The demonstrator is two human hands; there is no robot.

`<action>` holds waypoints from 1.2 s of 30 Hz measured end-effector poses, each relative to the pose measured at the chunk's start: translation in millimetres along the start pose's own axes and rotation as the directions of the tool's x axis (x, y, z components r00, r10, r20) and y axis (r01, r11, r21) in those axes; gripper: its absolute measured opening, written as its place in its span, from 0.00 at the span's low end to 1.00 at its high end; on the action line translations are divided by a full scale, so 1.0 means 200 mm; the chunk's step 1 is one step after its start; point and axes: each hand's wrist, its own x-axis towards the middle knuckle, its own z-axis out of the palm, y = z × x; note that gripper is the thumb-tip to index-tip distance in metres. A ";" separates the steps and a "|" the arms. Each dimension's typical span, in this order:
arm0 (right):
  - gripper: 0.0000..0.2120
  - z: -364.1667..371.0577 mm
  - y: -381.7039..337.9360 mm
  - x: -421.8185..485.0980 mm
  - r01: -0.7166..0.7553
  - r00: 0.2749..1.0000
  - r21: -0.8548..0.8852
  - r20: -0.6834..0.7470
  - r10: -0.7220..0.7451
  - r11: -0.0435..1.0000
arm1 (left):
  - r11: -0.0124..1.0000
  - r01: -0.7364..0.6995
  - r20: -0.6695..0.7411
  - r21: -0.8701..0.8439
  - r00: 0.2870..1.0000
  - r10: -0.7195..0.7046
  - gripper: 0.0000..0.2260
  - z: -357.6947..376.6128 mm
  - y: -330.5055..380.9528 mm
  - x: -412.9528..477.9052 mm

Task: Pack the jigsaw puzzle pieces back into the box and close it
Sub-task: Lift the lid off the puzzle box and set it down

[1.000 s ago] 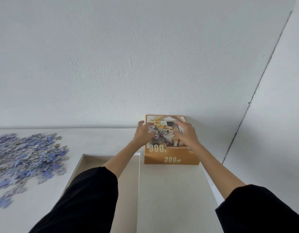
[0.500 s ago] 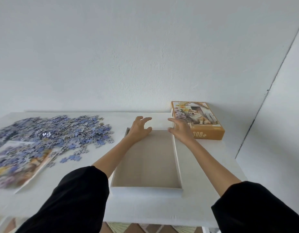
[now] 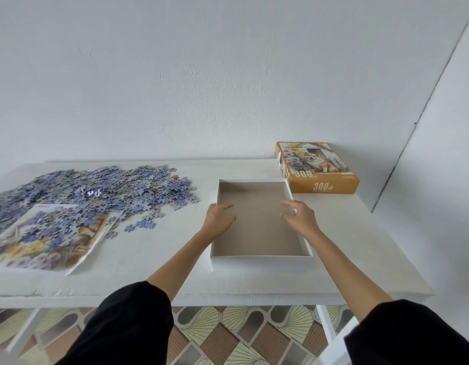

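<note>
The open box (image 3: 262,263) sat on the table (image 3: 154,264), with the pieces (image 3: 96,191) heaped at its nine o'clock. Her left hand (image 3: 217,219) and right hand (image 3: 298,218) were spread, empty, over its long walls. It was probably light, flimsy card, best gripped by both walls.

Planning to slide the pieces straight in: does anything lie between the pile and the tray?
Nothing visible: bare table separates the puzzle pieces from the box tray, with only the left hand at its left wall.

loose blue puzzle pieces (image 3: 96,191) lying left of open white cardboard tray (image 3: 262,263) | orange box lid (image 3: 324,184) sitting behind-right
</note>
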 end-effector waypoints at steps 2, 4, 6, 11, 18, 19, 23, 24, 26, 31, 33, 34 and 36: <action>0.19 -0.01 -0.02 0.01 0.001 1.000 0.010 -0.022 -0.001 1.000 | 0.999 0.009 0.005 -0.032 1.000 -0.009 0.19 -0.01 0.02 0.02; 0.19 -0.03 -0.05 0.05 0.007 0.999 0.016 -0.047 -0.006 1.000 | 0.999 -0.011 -0.007 -0.037 1.000 0.010 0.19 -0.04 0.05 0.06; 0.19 -0.05 -0.08 0.11 0.029 0.997 0.020 -0.069 -0.027 0.999 | 0.998 -0.037 -0.022 -0.048 0.999 0.036 0.19 -0.08 0.08 0.12; 0.17 -0.12 -0.19 0.33 0.078 0.993 0.034 -0.088 -0.074 0.996 | 0.995 -0.075 -0.078 -0.071 0.995 0.069 0.18 -0.17 0.17 0.32; 0.17 -0.14 -0.27 0.74 0.115 0.993 -0.162 -0.012 -0.119 0.980 | 0.993 -0.070 -0.106 -0.092 0.993 0.060 0.17 -0.23 0.26 0.70; 0.17 -0.14 -0.27 0.79 0.116 0.993 -0.177 0.009 -0.116 0.977 | 0.993 -0.072 -0.104 -0.094 0.993 0.062 0.17 -0.23 0.27 0.75; 0.18 -0.11 -0.25 1.01 0.100 0.994 -0.238 0.073 -0.084 0.966 | 0.991 -0.064 -0.104 -0.117 0.993 0.052 0.17 -0.19 0.28 0.96; 0.19 -0.09 -0.24 1.05 0.096 0.994 -0.267 0.083 -0.076 0.959 | 0.991 -0.053 -0.096 -0.120 0.995 0.041 0.17 -0.18 0.27 1.01; 0.19 -0.07 -0.21 1.11 0.086 0.993 -0.320 0.100 -0.056 0.944 | 0.991 -0.026 -0.081 -0.128 0.997 0.016 0.17 -0.15 0.25 1.07; 0.21 0.02 -0.15 1.18 0.082 0.989 -0.420 0.147 -0.021 0.904 | 0.990 0.028 -0.044 -0.138 0.998 -0.034 0.17 -0.07 0.18 1.15; 0.21 0.03 -0.14 1.18 0.092 0.989 -0.449 0.144 -0.029 0.889 | 0.991 0.036 -0.036 -0.127 0.999 -0.040 0.16 -0.05 0.15 1.16; 0.22 0.04 -0.14 1.18 0.094 0.989 -0.454 0.144 -0.031 0.886 | 0.992 0.037 -0.039 -0.122 0.998 -0.042 0.16 -0.04 0.14 1.16; 0.22 0.05 -0.15 1.18 0.098 0.988 -0.460 0.149 -0.032 0.883 | 0.992 0.040 -0.047 -0.122 0.998 -0.046 0.16 -0.04 0.13 1.16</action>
